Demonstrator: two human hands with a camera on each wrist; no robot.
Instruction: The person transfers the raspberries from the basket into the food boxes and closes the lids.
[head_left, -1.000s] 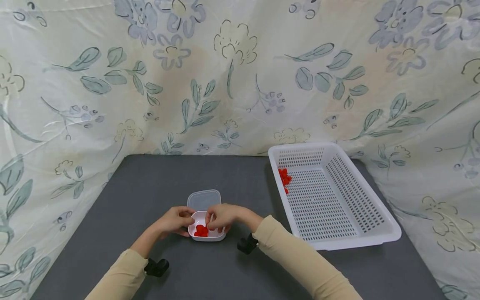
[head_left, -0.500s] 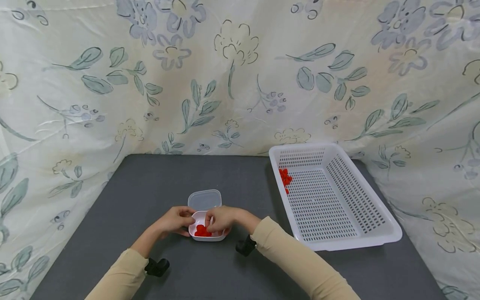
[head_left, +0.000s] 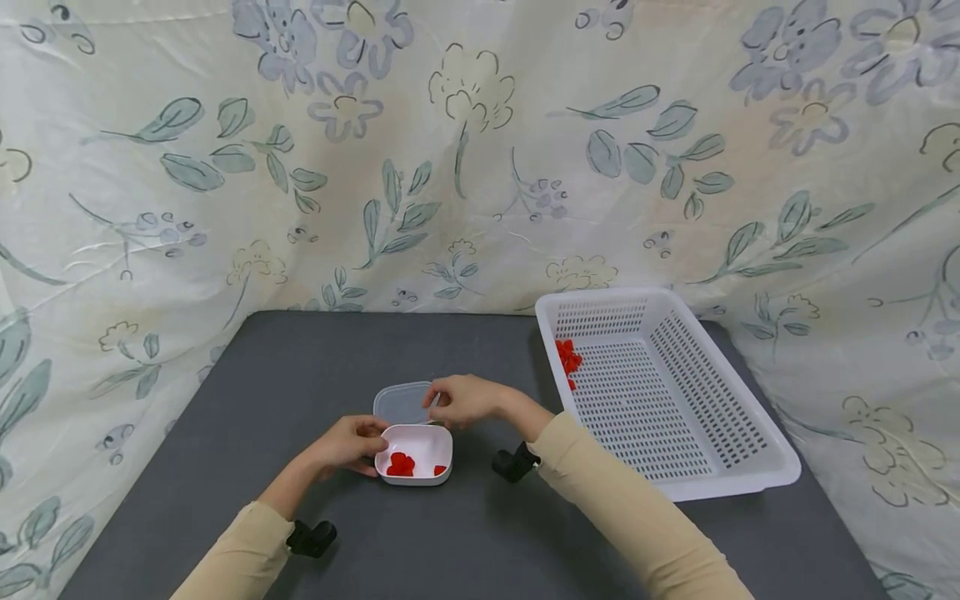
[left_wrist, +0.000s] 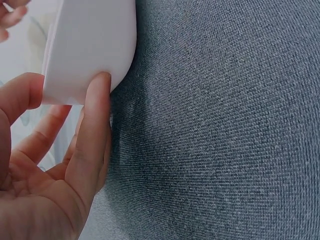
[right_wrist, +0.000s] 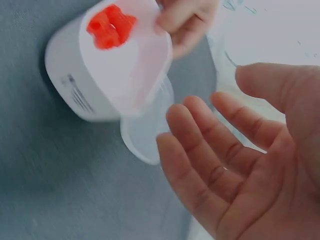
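A small white container sits on the grey table and holds a few red pieces, with one more red piece apart at its right side. My left hand grips the container's left rim, thumb and fingers against its wall. My right hand hovers just behind the container, over the clear lid, with relaxed fingers and an empty palm. The right wrist view shows the red pieces inside the container and the lid beneath it.
A white perforated basket stands at the right of the table with some red pieces in its far left corner. A floral cloth hangs behind and on both sides. Black wrist mounts sit on my forearms.
My right hand has come up out of the container and moved back over the lid, empty. A red piece now lies at the container's right. The left hand has stayed in place.
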